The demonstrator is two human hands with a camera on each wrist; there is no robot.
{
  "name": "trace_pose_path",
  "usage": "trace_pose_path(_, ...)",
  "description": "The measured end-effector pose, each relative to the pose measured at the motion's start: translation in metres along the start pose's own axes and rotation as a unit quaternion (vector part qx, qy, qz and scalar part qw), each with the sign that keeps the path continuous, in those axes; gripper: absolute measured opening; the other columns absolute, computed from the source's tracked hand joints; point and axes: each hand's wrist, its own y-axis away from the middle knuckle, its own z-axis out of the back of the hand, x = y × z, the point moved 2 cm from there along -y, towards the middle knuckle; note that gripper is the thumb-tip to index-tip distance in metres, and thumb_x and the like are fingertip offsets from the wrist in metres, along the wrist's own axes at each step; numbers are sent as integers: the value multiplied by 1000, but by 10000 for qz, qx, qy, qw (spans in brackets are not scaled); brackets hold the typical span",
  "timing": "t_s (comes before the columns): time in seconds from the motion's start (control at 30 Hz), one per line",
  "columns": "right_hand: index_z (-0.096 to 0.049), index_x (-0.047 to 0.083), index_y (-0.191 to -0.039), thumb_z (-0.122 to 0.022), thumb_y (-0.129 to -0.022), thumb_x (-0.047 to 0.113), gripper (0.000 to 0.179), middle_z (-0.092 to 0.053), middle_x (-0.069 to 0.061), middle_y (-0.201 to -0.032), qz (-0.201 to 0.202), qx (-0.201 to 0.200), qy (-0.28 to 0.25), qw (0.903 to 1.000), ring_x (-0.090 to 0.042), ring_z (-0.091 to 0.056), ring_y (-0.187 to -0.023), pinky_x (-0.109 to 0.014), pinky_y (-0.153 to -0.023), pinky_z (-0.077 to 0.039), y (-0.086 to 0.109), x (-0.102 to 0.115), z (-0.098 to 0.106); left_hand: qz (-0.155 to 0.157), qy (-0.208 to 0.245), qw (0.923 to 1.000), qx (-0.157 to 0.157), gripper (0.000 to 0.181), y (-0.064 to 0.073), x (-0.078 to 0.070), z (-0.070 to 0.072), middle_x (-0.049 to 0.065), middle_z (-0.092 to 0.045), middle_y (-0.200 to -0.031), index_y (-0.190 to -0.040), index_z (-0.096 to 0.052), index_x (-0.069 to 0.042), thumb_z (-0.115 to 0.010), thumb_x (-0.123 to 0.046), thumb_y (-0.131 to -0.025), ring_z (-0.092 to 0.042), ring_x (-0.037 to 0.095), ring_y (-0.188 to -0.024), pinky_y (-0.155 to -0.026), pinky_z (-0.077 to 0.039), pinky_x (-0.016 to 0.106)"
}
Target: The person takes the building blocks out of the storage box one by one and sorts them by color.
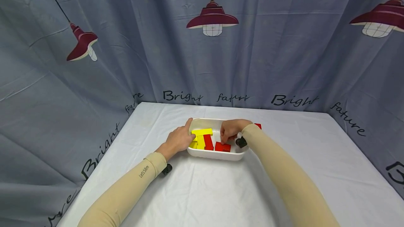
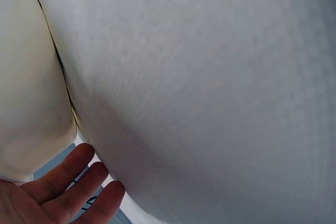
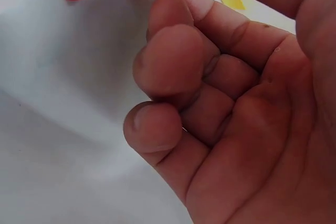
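A white rectangular container [image 1: 216,155] stands on the cloth-covered table. My left hand [image 1: 178,138] grips its left end, thumb inside the wall and fingers outside; three of those fingers [image 2: 77,178] show against the outer wall in the left wrist view. My right hand [image 1: 231,129] reaches down inside the right half. Its fingers are curled, and thumb and index finger pinch the end of a red block [image 1: 218,146]. Close beside it lies another red block [image 1: 226,149]. Further left is a long red block [image 1: 208,142] next to several yellow blocks [image 1: 202,131].
Part of a red piece [image 1: 258,125] shows past the container's right end, partly covered by my right sleeve. The white tablecloth [image 1: 202,192] carries the container. A grey curtain [image 1: 151,62] printed with lamps and lettering stands behind and at both sides.
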Motion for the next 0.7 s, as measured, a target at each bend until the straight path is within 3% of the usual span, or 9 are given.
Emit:
trace_pose_path(0.27, -61, 12, -70, -72, -92, 34, 33, -48, 0, -59, 6, -101, 59, 9999, -15, -44, -55, -24, -59, -35, -1, -8, 1, 44, -9, 10000, -1, 75, 0, 0, 1, 14, -60, -140, -162, -17, -21, -50, -36, -97, -61, 27, -115, -96, -50, 50)
trace_pose_path(0.7, -59, 11, -65, -63, -98, 33, 39, -48, 0, -59, -80, -258, -91, 9996, -14, -42, -52, -22, -53, -34, -4, -10, -1, 85, -8, 10000, -8, 75, -1, 0, -1, 14, -60, -139, -163, -16, -23, -50, -36, -97, -61, 26, -115, -96, -50, 49)
